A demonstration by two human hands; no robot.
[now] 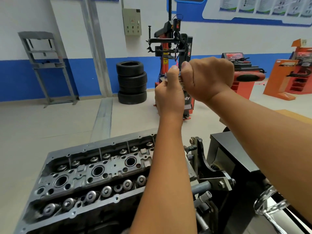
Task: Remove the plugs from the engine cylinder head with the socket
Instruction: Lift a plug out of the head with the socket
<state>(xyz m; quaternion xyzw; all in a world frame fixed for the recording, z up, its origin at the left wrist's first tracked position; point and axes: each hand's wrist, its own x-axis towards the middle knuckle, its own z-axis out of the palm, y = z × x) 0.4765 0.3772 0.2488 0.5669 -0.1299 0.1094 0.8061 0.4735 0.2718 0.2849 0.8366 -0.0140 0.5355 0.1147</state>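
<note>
Both grips, left hand (168, 92) and right hand (207, 78), fingers curled around a small metal piece (181, 78) (mostly hidden), well above the cylinder head (94, 174).

The word "power" runs down the black upright of the red tyre changer (175, 53), white letters with a red ending. Lower on that machine, beside the hands, only "dy" shows. Wall posters (263, 5) and yellow stickers are too blurred to read.

Stacked tyres (132, 82) — tyre changer (173, 53) beside.
</note>
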